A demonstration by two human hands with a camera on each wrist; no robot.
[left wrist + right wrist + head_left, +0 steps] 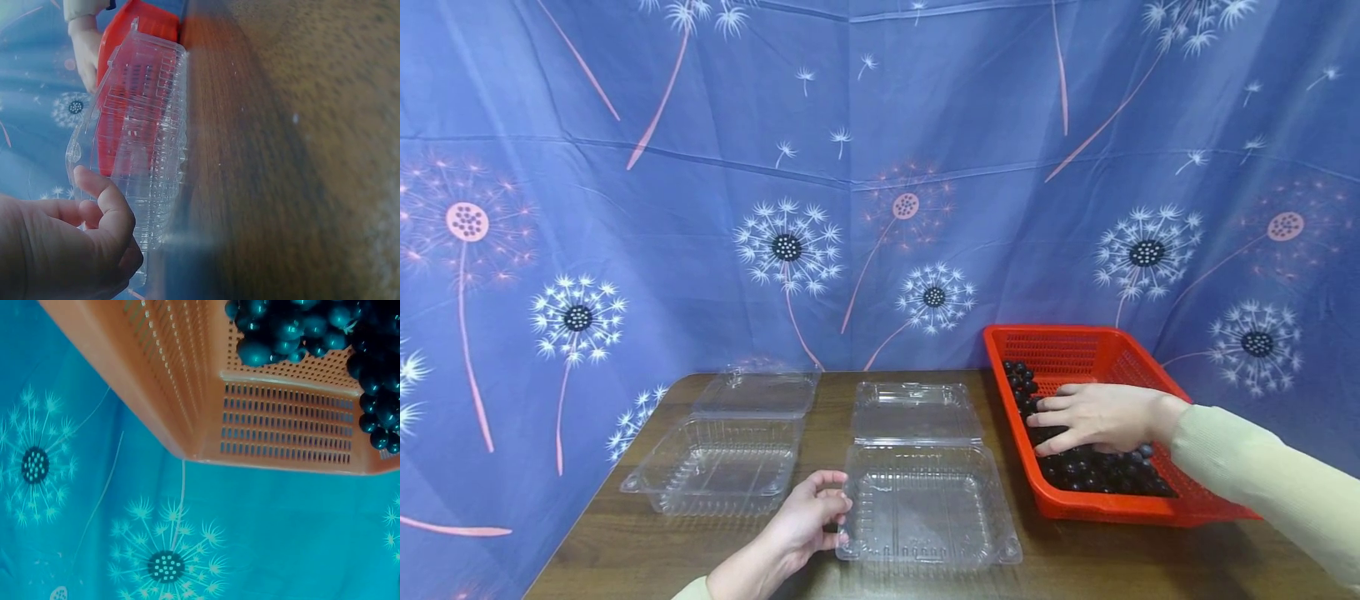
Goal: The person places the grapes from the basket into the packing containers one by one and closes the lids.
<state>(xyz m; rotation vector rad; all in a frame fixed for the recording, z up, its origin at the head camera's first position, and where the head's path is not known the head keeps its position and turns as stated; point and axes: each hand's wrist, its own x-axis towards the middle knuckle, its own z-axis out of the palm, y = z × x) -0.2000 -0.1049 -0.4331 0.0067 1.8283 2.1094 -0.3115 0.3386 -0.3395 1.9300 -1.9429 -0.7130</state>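
In the head view, my left hand (pixel 805 518) grips the left rim of an open clear plastic clamshell container (pixel 925 508), its lid folded back behind it. The left wrist view shows that hand's (pixel 94 231) curled fingers at the rim of the container (pixel 150 106). My right hand (pixel 1093 417) reaches into a red plastic basket (pixel 1048 498), fingers spread and resting over bunches of dark grapes (pixel 1105 473). Grapes (pixel 294 328) and the basket's slotted wall (pixel 287 422) appear in the right wrist view, where the right hand is out of sight.
A second open clear clamshell container (pixel 722 467) stands on the left of the wooden table (pixel 587 550). Behind the table hangs a blue cloth (pixel 865 100) with dandelion prints. The basket stands at the table's right side.
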